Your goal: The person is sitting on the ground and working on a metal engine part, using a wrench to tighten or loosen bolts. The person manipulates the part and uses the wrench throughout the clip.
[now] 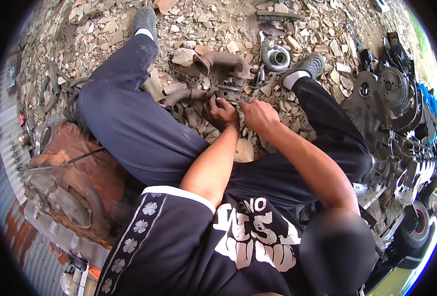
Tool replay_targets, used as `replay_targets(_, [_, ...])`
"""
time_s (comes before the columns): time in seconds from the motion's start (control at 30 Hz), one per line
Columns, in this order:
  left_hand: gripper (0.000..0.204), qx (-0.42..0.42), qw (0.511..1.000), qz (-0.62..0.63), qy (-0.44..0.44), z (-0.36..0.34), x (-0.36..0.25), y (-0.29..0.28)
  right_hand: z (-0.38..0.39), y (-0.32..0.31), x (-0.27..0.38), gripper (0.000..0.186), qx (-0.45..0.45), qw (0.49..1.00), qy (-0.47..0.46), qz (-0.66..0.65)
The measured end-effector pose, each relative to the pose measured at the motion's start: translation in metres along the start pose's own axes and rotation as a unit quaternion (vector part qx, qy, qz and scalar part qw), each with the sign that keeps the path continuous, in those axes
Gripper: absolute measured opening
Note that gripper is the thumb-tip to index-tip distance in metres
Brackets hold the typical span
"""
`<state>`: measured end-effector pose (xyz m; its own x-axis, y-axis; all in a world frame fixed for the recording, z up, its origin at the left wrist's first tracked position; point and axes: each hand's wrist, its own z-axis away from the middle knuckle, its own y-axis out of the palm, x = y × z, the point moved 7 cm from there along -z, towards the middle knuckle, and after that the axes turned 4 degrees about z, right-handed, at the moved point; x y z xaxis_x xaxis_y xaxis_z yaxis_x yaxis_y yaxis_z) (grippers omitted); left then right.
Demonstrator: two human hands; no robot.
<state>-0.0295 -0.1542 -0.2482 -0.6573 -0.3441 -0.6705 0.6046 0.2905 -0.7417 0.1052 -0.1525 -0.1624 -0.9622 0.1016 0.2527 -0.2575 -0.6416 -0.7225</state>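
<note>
Between my legs, my left hand [220, 113] is closed around the underside of a dirty metal turbocharger part [227, 93]. A rusty curved pipe [184, 96] runs out from it to the left. My right hand [259, 116] is closed at the part's right end, next to a short metal piece [244, 99]; whether that is a tool or belongs to the part I cannot make out. Just beyond lies a rusty pipe elbow with flanges [224, 62]. A silver snail-shaped turbo housing [276, 57] sits to its right, near my right shoe [311, 66].
Broken stones [174, 29] cover the ground. A large rusty engine casing [75, 172] stands at my left with a thin rod [63, 164] across it. Engine parts with a round pulley [393, 86] crowd the right side. Corrugated sheet metal [11, 143] edges the far left.
</note>
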Motion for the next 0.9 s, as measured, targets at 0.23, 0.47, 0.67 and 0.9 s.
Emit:
replay_targets(0.23, [0.033, 0.087, 0.995, 0.004, -0.053, -0.017, 0.016, 0.005, 0.003, 0.007, -0.015, 0.032, -0.049, 0.999, -0.019, 0.006])
replay_targets(0.47, [0.042, 0.214, 0.959, 0.135, 0.13, -0.032, -0.025, 0.02, 0.002, 0.015, -0.047, 0.041, -0.033, 0.999, -0.035, 0.01])
replay_targets(0.67, [0.06, 0.277, 0.95, 0.097, 0.102, -0.033, -0.04, 0.021, 0.001, 0.008, -0.046, 0.026, 0.007, 0.998, -0.048, 0.039])
replay_targets(0.9, [0.068, 0.298, 0.933, -0.038, 0.197, -0.038, -0.06, 0.018, 0.01, 0.013, -0.046, 0.03, 0.004, 0.999, -0.038, 0.031])
